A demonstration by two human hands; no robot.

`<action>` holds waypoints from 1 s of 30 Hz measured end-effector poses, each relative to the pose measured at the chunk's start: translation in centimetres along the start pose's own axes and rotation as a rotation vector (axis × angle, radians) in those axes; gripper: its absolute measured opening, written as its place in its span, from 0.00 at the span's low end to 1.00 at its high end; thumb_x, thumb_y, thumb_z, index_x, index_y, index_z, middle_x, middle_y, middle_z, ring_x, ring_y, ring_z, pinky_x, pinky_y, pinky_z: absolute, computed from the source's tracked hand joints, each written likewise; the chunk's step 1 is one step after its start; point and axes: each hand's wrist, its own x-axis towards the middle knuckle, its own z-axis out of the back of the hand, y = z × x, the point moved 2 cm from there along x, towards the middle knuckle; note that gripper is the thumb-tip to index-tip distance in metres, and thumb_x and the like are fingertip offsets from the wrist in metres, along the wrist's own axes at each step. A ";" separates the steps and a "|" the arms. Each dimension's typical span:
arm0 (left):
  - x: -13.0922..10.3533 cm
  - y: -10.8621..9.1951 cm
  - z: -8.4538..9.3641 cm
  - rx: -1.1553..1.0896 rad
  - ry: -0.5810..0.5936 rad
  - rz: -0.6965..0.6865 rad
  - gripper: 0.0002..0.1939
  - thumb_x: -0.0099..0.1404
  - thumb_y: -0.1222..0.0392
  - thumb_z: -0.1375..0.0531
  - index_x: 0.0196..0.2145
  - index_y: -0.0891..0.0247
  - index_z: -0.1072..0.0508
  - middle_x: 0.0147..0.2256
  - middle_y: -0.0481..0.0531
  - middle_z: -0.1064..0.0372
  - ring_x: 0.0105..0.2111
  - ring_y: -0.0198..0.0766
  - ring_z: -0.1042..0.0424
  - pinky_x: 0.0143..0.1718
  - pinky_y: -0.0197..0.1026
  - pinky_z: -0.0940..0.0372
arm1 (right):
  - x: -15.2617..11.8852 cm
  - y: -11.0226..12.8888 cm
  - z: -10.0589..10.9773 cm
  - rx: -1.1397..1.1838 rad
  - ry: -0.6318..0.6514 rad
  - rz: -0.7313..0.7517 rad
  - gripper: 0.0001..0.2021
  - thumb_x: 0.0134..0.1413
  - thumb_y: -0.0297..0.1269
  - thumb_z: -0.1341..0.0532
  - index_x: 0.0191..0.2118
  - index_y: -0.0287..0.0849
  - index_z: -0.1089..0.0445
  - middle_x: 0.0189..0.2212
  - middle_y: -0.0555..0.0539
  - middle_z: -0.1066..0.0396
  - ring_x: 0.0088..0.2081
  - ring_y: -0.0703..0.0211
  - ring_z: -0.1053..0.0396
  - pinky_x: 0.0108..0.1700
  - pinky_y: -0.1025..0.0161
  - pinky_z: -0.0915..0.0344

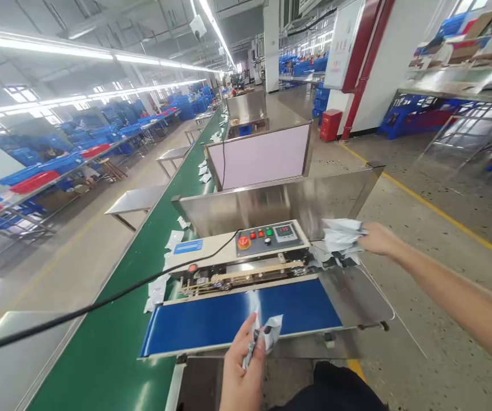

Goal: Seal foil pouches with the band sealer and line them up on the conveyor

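Left hand [244, 365] pinches a crumpled silver-white packet [273, 331] at the near edge of a blue belt [212, 319] — right hand [373, 238] grips a loose stack of packets [341, 234] beside the control panel [271, 237]. Apparently held at one end, the stack could splay — a slackened grip might spill some.
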 end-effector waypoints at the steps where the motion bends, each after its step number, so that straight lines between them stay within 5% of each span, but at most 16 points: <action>1: 0.2 -0.8 -2.8 0.002 0.031 0.006 0.34 0.68 0.22 0.35 0.47 0.55 0.09 0.69 0.64 0.25 0.72 0.67 0.31 0.73 0.61 0.32 | 2.5 0.2 -1.9 -0.045 0.112 -0.006 0.07 0.67 0.36 0.28 0.40 0.36 0.18 0.38 0.37 0.19 0.44 0.45 0.19 0.49 0.52 0.24; 5: 0.1 -2.4 -11.3 0.042 0.160 0.064 0.32 0.71 0.24 0.38 0.45 0.53 0.08 0.70 0.64 0.26 0.74 0.68 0.33 0.74 0.64 0.34 | 8.1 2.4 -10.5 -0.169 0.440 0.009 0.19 0.74 0.47 0.29 0.61 0.42 0.24 0.59 0.41 0.24 0.55 0.48 0.22 0.56 0.47 0.21; 8: -0.1 -2.5 -14.7 0.081 0.199 0.082 0.31 0.70 0.25 0.37 0.47 0.51 0.08 0.69 0.64 0.26 0.72 0.69 0.31 0.74 0.65 0.35 | 8.6 3.6 -15.0 -0.216 0.595 0.022 0.22 0.74 0.46 0.29 0.64 0.42 0.25 0.62 0.39 0.26 0.57 0.45 0.23 0.57 0.44 0.21; 10: 0.0 -2.3 -15.9 0.094 0.193 0.080 0.30 0.71 0.26 0.37 0.48 0.50 0.08 0.68 0.64 0.25 0.71 0.69 0.29 0.74 0.65 0.34 | 8.6 3.9 -16.1 -0.220 0.666 0.049 0.21 0.75 0.47 0.30 0.65 0.42 0.26 0.62 0.39 0.26 0.57 0.45 0.23 0.58 0.43 0.21; 13: 0.3 -2.0 -17.0 0.095 0.177 0.100 0.29 0.72 0.28 0.37 0.50 0.49 0.09 0.69 0.64 0.26 0.72 0.68 0.31 0.74 0.66 0.34 | 9.4 3.6 -15.1 -0.186 0.724 0.121 0.31 0.66 0.48 0.23 0.68 0.42 0.25 0.63 0.37 0.24 0.60 0.40 0.22 0.62 0.41 0.24; 16: 1.0 -2.2 -17.6 0.102 0.192 0.135 0.29 0.72 0.29 0.36 0.53 0.52 0.09 0.70 0.66 0.28 0.73 0.68 0.33 0.75 0.65 0.36 | 10.2 2.8 -11.5 -0.132 0.707 0.208 0.47 0.50 0.50 0.16 0.73 0.41 0.27 0.67 0.31 0.25 0.67 0.28 0.27 0.68 0.42 0.30; 18: 1.8 -2.8 -17.9 0.111 0.210 0.173 0.30 0.72 0.30 0.36 0.52 0.54 0.09 0.70 0.66 0.28 0.74 0.68 0.33 0.74 0.64 0.35 | 9.1 1.9 -8.3 -0.091 0.651 0.267 0.46 0.58 0.55 0.22 0.77 0.43 0.30 0.74 0.33 0.32 0.74 0.28 0.35 0.73 0.42 0.36; 21: 3.4 -3.9 -18.7 0.094 0.234 0.225 0.33 0.71 0.27 0.37 0.45 0.59 0.09 0.64 0.67 0.22 0.67 0.65 0.27 0.68 0.57 0.30 | 3.0 0.7 -4.2 0.205 0.646 0.438 0.40 0.67 0.59 0.30 0.79 0.51 0.32 0.78 0.42 0.38 0.77 0.35 0.39 0.76 0.43 0.39; 24: 5.2 -4.8 -20.1 0.039 0.321 0.255 0.40 0.69 0.21 0.39 0.38 0.66 0.13 0.41 0.61 0.18 0.44 0.51 0.21 0.49 0.47 0.26 | -6.2 0.1 -3.0 0.600 0.835 0.574 0.42 0.55 0.62 0.22 0.73 0.58 0.25 0.71 0.45 0.27 0.72 0.35 0.31 0.75 0.43 0.36; 27: 6.4 -4.6 -21.1 0.007 0.445 0.339 0.44 0.62 0.17 0.35 0.41 0.69 0.13 0.28 0.50 0.27 0.31 0.38 0.32 0.37 0.40 0.35 | -12.1 -0.9 -4.2 0.767 0.684 0.368 0.23 0.65 0.63 0.30 0.54 0.53 0.12 0.55 0.41 0.16 0.58 0.38 0.19 0.66 0.45 0.26; 30: 7.2 -4.1 -21.0 0.002 0.450 0.414 0.46 0.58 0.16 0.32 0.45 0.68 0.12 0.34 0.54 0.21 0.37 0.43 0.28 0.43 0.43 0.32 | -13.7 -3.2 -5.4 0.900 0.354 -0.018 0.27 0.63 0.67 0.33 0.46 0.48 0.13 0.45 0.38 0.15 0.45 0.40 0.18 0.51 0.47 0.20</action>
